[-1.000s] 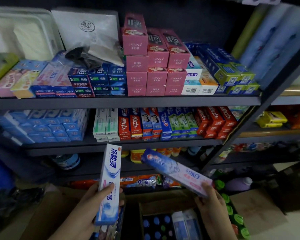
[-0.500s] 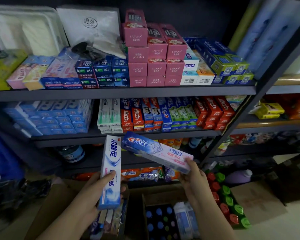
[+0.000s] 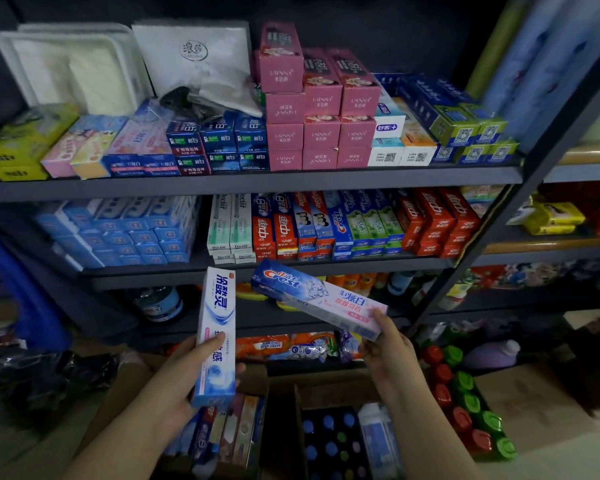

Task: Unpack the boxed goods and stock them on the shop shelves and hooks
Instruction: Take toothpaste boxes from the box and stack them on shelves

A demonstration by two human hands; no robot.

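My left hand (image 3: 184, 379) grips a white-and-blue toothpaste box (image 3: 216, 317) upright by its lower half, thumb across the front. My right hand (image 3: 388, 351) holds a blue-and-pink Crest toothpaste box (image 3: 312, 296) by its right end; the box slants up to the left, its blue end near the front edge of the middle shelf (image 3: 291, 266). Both boxes hang in front of the dark shelf unit, above an open cardboard box (image 3: 281, 403) on the floor holding more toothpaste boxes and capped bottles.
The top shelf (image 3: 257, 183) carries pink cartons, blue and green toothpaste boxes and white trays. The middle shelf is packed with toothpaste rows. Bottles with red and green caps (image 3: 465, 403) stand on the floor at right. A slanted shelf post (image 3: 492, 230) rises on the right.
My right hand has swung the Crest box up and to the left, toward the middle shelf. My left hand has raised its box slightly. The view has tilted down a little.
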